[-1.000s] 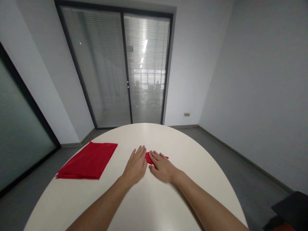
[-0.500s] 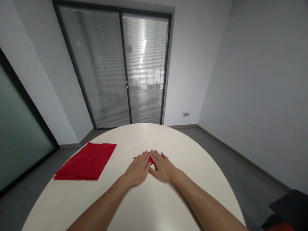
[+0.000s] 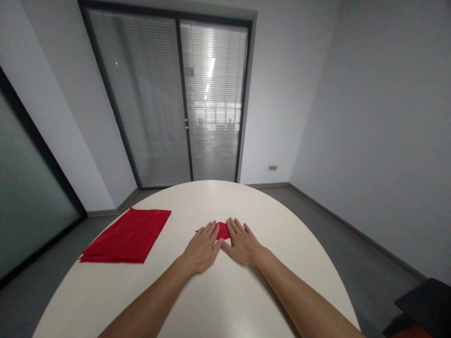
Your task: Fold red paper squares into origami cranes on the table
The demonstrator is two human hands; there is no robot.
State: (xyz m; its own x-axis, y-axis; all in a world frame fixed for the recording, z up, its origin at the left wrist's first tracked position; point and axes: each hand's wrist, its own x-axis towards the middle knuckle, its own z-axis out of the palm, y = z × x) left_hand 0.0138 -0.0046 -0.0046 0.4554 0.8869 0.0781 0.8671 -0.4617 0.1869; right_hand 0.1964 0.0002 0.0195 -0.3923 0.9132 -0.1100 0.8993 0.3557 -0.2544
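A small piece of red paper or thin cloth lies flat on the white table, mostly covered by my hands. My left hand rests on its left part, palm down with fingers stretched out. On its right part my right hand lies flat, fingers extended. Between the two hands a strip of the red piece shows, and a thin tip pokes out left of my left fingers. The thumbs nearly meet at the near side. Its full shape and any folds are hidden.
A larger stack of red sheets lies on the left of the round white table, close to its edge. Beyond stands a dark-framed glass partition with blinds. A dark object, perhaps a chair, is at lower right.
My right hand has slid a little to the right, widening the gap between the hands, so more of the red piece shows. My left hand has stayed in place.
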